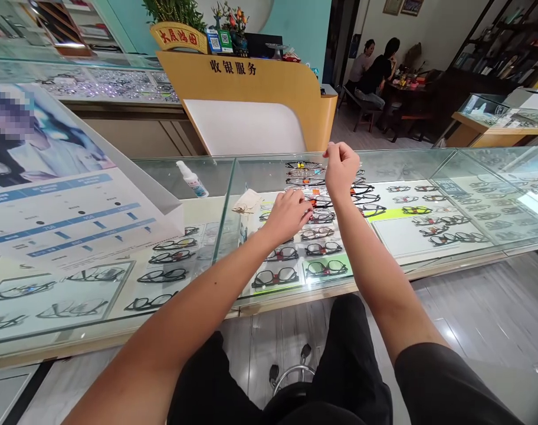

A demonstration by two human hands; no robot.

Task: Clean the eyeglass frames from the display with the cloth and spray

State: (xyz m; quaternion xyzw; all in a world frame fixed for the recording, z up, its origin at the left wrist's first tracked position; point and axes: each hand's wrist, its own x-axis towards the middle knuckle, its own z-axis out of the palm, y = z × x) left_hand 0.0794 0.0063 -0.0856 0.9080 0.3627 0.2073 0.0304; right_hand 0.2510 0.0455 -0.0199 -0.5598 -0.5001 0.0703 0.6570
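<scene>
The left hand (291, 213) is reaching over the eyeglasses (324, 268) at the glass display case (393, 248), its fingers slightly spread; whether they are touching a frame is unclear. The right hand (341, 166) is hovering at the far side, fingers curled together. The spray bottle (192, 179) is standing to the left.

An orange-yellow wooden reception counter (255, 82) with black lettering and a white curved front panel (246, 127) stands against a turquoise wall (302, 26). Black-rimmed eyeglasses (275, 276) lie over white and lime-green backing. A white plastic spray bottle (192, 179) has a blue-patterned label. The white cardboard sign (74, 218) carries blue stripes. Grey streaked floorboards (472, 301) contrast with black fabric trousers (346, 360).
</scene>
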